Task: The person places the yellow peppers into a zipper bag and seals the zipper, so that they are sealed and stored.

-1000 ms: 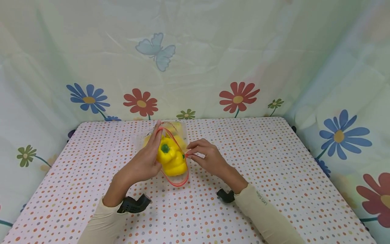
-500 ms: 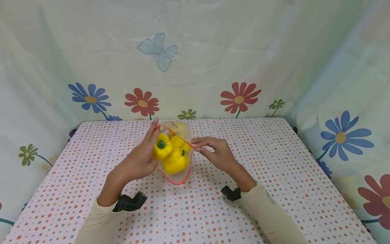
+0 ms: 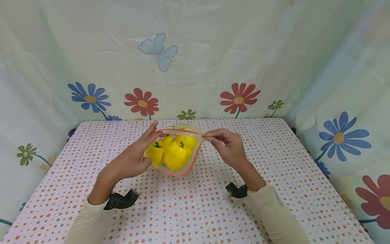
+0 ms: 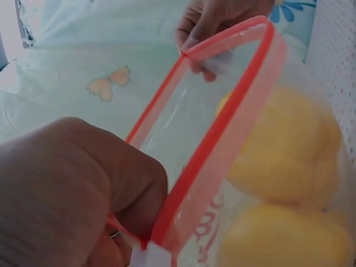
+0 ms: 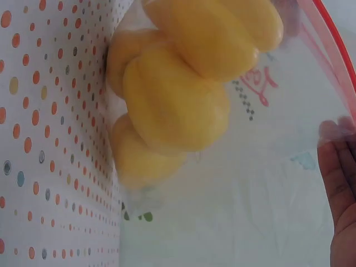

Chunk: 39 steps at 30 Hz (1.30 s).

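A clear zip bag with a red-edged mouth (image 3: 178,175) rests on the table, its mouth spread wide. Several yellow bell peppers (image 3: 177,156) with green stems sit inside. My left hand (image 3: 131,157) holds the bag's left end; in the left wrist view, its curled fingers (image 4: 136,183) have the red rim between them, beside a white slider (image 4: 150,256). At the opposite corner, my right hand (image 3: 230,147) pinches the rim between thumb and fingers. Through the clear plastic, the right wrist view shows the peppers (image 5: 175,103) bunched low in the bag.
The table (image 3: 189,210) has a white cover with coloured dots. Curtains printed with flowers (image 3: 238,99) and a butterfly (image 3: 158,51) hang behind and at both sides. A black wrist camera (image 3: 122,199) is on the left arm, and another wrist camera (image 3: 237,190) on the right.
My right hand has moved right and away from me, drawing the rim with it. My left hand has shifted slightly left. The mouth is wider and the peppers have settled lower.
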### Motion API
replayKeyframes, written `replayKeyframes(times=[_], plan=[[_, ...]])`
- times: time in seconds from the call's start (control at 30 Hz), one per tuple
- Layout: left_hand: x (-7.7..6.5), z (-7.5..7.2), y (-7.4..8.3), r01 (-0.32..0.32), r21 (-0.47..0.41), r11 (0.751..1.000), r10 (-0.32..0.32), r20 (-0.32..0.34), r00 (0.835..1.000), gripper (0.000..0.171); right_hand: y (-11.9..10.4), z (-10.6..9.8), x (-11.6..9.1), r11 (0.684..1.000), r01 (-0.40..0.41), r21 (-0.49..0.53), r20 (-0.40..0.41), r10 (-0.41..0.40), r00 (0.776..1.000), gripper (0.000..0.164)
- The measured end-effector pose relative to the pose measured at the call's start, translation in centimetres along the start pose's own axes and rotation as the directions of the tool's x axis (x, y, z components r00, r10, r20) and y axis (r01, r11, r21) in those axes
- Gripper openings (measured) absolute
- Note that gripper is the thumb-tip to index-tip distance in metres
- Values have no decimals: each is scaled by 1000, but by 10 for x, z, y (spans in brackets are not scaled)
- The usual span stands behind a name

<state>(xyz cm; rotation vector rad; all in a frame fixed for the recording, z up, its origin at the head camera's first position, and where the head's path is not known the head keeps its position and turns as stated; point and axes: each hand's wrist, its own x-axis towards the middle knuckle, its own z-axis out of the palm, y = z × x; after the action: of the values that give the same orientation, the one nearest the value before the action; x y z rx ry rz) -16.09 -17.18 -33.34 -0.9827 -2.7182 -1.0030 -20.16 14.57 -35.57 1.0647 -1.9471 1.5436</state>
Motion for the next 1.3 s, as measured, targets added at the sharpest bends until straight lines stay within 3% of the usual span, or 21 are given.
replayKeyframes(times=[0.17, 0.33, 0.5, 0.57, 0.67, 0.77, 0.9, 1.0, 1.1, 1.2, 1.3], plan=[[-6, 6, -10, -32, -18, 999, 31, -49, 998, 83, -3, -1, 1, 998, 25, -53, -44, -28, 999, 22], [-15, 19, -19, -5, -45, 999, 1, -94, 996, 83, -5, -2, 3, 996, 13, -94, -81, -20, 996, 22], [-25, 35, -23, 16, -19, 1000, -18, -94, 995, 84, -6, -2, 4, 994, -5, -112, -117, -8, 993, 18], [-29, 42, -22, 39, -12, 999, -39, -77, 996, 92, -5, -2, 4, 991, -5, -134, -129, -12, 992, 19], [-33, 56, -18, 88, -8, 996, -88, -34, 996, 119, -5, -1, 5, 989, -5, -150, -147, -17, 989, 18], [-34, 71, -14, 105, 51, 993, -104, -22, 994, 136, -5, 0, 5, 987, -11, -160, -165, -16, 986, 16], [-36, 79, -13, 73, 190, 979, -47, -138, 989, 121, -6, 0, 6, 986, -20, -164, -171, -8, 985, 15], [-37, 76, -16, 33, 257, 966, 45, -294, 955, 96, -7, 0, 5, 987, -23, -158, -173, -5, 985, 17], [-37, 71, -22, -22, 275, 961, 145, -435, 889, 71, -8, -2, 5, 988, -19, -151, -176, -8, 984, 19], [-37, 66, -28, -57, 239, 969, 180, -531, 828, 56, -8, -3, 5, 990, -17, -137, -173, -7, 985, 19], [-36, 59, -32, -76, 187, 979, 174, -590, 789, 46, -8, -4, 5, 991, -15, -134, -173, -8, 985, 18]])
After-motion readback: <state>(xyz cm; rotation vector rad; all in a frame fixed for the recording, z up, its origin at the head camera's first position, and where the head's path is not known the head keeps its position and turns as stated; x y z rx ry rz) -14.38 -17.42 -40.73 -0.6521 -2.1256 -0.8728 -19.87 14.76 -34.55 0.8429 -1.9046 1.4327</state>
